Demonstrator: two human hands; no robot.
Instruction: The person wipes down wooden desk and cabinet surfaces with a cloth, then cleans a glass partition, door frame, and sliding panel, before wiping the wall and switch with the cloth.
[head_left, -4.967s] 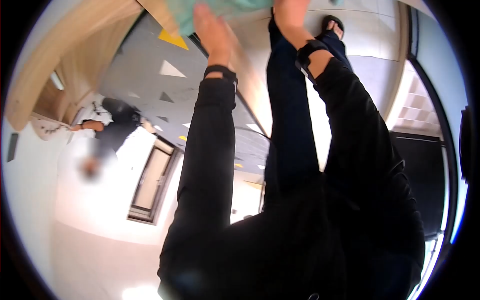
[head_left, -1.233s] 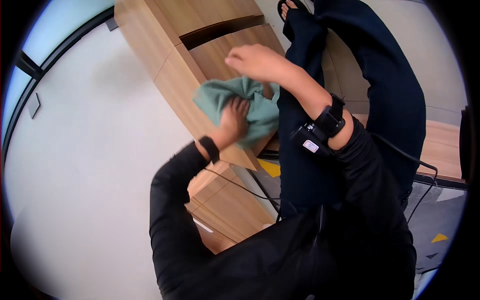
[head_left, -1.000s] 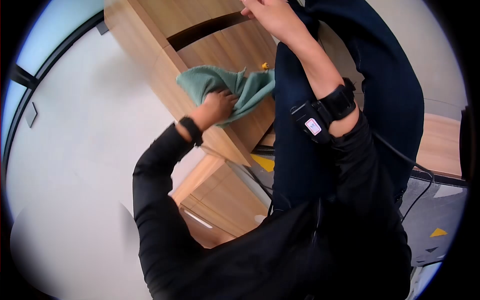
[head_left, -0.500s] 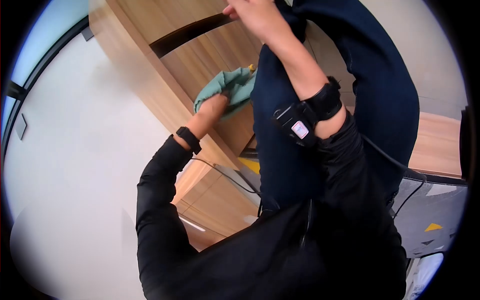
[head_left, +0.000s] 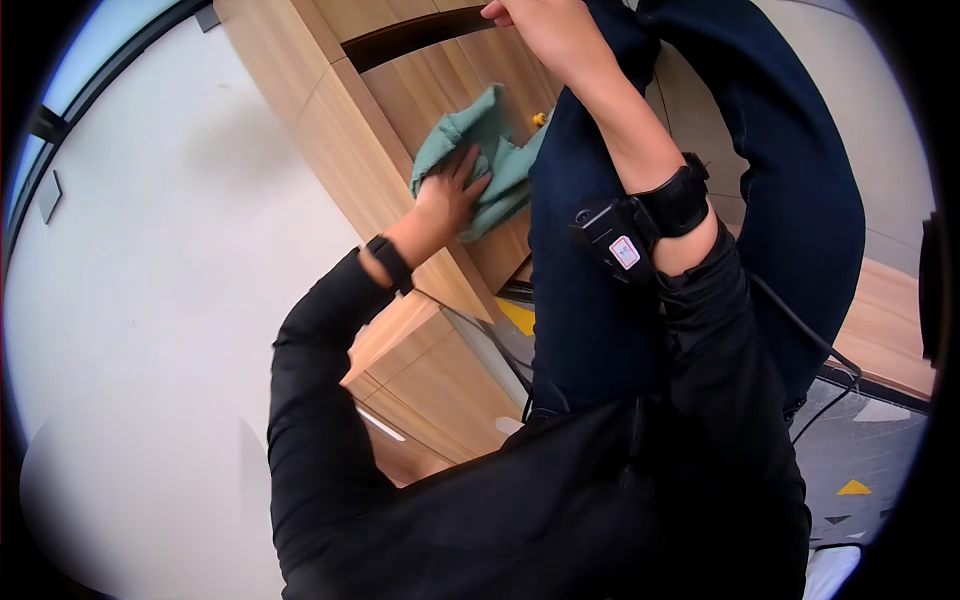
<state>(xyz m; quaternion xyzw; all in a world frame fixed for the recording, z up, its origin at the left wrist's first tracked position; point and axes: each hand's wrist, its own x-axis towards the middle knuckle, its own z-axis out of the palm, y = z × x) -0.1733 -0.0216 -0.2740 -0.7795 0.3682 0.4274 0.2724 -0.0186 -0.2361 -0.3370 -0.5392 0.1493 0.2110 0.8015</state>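
A crumpled green cloth [head_left: 500,190] rests against the wooden panel of a low cabinet [head_left: 435,90]. Over it lies my left hand [head_left: 452,200], its fingers spread on the fabric and a flap of cloth raised beyond them. My right hand [head_left: 540,30] is at the top edge, partly out of frame; its visible fingers are loosely bent and apart, with no object visible in them. A small yellow thing [head_left: 540,119] is on the panel just right of the cloth. A black device [head_left: 615,240] is strapped to my right forearm.
My dark trouser legs [head_left: 600,300] are right of the cloth. A white surface [head_left: 170,300] fills the left. Another wooden cabinet [head_left: 440,380] stands below the cloth. A black cable [head_left: 800,320] hangs at the right, near a grey patterned floor [head_left: 860,455].
My left hand has moved along the panel with the cloth, and its fingers now show spread on top. The view has also shifted. My right hand stays near the top edge.
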